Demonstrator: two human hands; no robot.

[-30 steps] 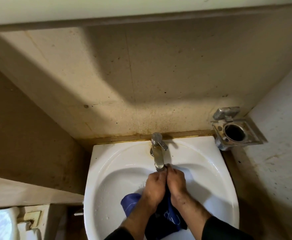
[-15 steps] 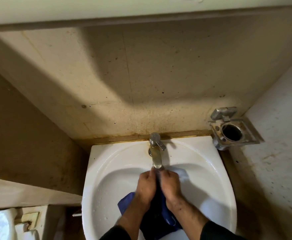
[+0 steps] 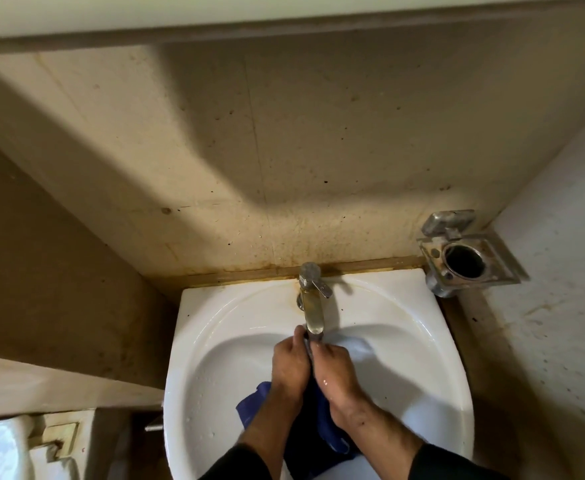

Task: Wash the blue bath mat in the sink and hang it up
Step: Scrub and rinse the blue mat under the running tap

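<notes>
Both hands, left (image 3: 289,367) and right (image 3: 332,370), have fingers curled round the mat (image 3: 322,427), bunched up under the tap (image 3: 312,306) in the sink (image 3: 422,358). Wet fabric's heavy, so it could slip or drip over the rim. Stained walls, soap holder (image 3: 467,259) at right

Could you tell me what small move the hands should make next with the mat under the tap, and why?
Probably rub the gripped fold between both hands under the spout. The left hand and right hand pinch the blue bath mat together just below the faucet, while most of the cloth hangs in the sink, so washing looks unfinished.
</notes>
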